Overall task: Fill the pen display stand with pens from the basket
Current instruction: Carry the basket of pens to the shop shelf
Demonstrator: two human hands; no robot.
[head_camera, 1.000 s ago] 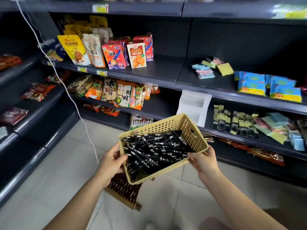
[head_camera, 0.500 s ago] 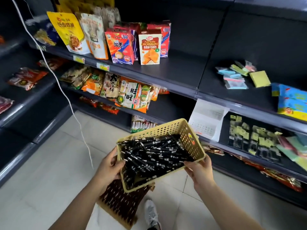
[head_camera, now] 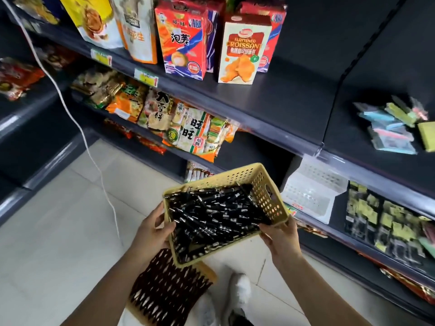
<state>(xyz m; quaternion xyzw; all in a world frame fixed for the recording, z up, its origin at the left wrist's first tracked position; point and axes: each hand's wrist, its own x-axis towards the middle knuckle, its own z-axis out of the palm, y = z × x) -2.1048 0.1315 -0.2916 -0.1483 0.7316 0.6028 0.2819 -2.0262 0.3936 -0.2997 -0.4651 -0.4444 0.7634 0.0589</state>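
A yellow perforated basket (head_camera: 270,191) full of black pens (head_camera: 211,217) is held tilted in front of the shelves, low in the view. My left hand (head_camera: 150,234) grips its left rim, thumb over the edge. My right hand (head_camera: 282,238) grips the near right corner. Under the basket and my left forearm hangs a tan pen display stand (head_camera: 169,288) with rows of dark slots; how it is held is hidden. A white perforated holder (head_camera: 313,196) sits on the shelf just right of the basket.
Dark shelves hold snack boxes (head_camera: 237,48) above and snack bags (head_camera: 188,128) below. Stationery packs (head_camera: 388,128) lie on the right shelf. A white cable (head_camera: 94,156) hangs down to the tiled floor. My white shoe (head_camera: 237,292) is below the basket.
The view has moved closer to the shelves and tipped down. Both hands still hold the basket, which has shifted slightly right; the stand beneath travels with it.
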